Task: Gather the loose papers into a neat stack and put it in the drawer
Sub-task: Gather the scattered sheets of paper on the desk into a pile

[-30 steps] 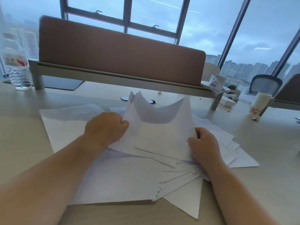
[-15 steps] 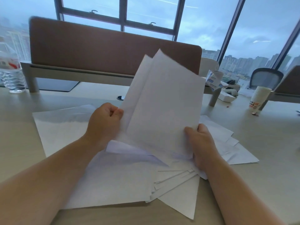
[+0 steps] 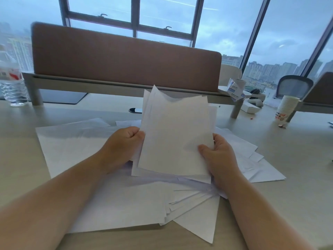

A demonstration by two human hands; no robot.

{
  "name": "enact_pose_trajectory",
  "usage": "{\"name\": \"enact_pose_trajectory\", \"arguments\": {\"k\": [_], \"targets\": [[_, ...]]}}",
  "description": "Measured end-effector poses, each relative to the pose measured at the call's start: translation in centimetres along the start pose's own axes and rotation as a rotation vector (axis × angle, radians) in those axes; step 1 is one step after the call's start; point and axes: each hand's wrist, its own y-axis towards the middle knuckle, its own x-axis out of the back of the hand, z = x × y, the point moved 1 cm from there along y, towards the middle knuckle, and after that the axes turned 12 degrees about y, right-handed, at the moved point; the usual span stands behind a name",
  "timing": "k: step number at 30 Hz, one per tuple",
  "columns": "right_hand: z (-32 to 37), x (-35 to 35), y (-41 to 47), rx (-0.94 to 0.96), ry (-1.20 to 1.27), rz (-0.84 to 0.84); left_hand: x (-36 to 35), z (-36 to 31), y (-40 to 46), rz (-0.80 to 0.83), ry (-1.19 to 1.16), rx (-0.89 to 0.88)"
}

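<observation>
left hand & right hand grip upright paper bundle over loose sheets on desk.

Water bottle far left on desk; brown divider panel behind; paper cup stack right.

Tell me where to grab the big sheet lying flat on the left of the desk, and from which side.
Take the big sheet by its left edge, coming in from the left. That side lies bare on the desk, while its right part is buried under the left hand and the other loose papers. Slide fingers under the near-left corner.
</observation>
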Motion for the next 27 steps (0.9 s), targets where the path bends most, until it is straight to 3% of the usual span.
{"name": "enact_pose_trajectory", "arguments": {"k": [5,12,15,18,23,27], "targets": [[-0.2,-0.1,0.4,0.035,-0.019,-0.043,0.0,0.4,0.5,-0.133,0.073,-0.032],[-0.3,-0.1,0.8,-0.023,0.156,-0.194,0.3,0.5,0.8,-0.264,-0.220,0.029],[-0.2,0.1,1.0,-0.035,0.170,-0.230,0.2,0.6,0.9,-0.265,-0.211,0.039],[-0.5,-0.1,0.9,-0.032,0.171,-0.187,0.1,0.3,0.6,-0.249,-0.253,-0.001],[-0.5,0.1,0.9,0.036,0.069,-0.105,-0.2,-0.2,0.6,-0.157,-0.668,0.082],[-0.6,-0.1,0.5,0.058,0.069,0.058,0.0,-0.1,0.3,-0.103,-0.627,0.016]]}}
